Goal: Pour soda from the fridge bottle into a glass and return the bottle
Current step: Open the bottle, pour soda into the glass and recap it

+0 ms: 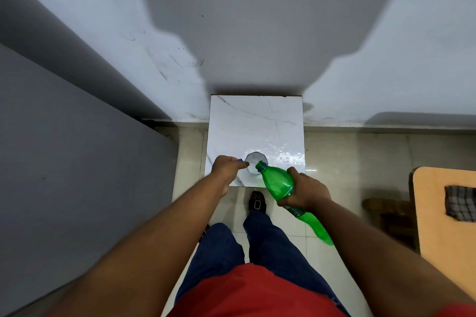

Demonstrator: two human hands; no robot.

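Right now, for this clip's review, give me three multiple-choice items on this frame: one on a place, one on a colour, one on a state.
1. Where does the glass stand?
A. on the near part of the white marble-pattern table
B. on the floor
C. on the orange table

2. What colour is the soda bottle?
A. clear
B. green
C. brown

3. How is the bottle held?
A. upright and capped
B. lying on the table
C. tilted, open mouth over the glass

Answers:
1 A: the glass sits near the table's front edge.
2 B: its body is green, with a blue neck ring.
3 C: the right hand has its grip on the tilted bottle, while the left hand pinches a small blue thing, probably the cap.
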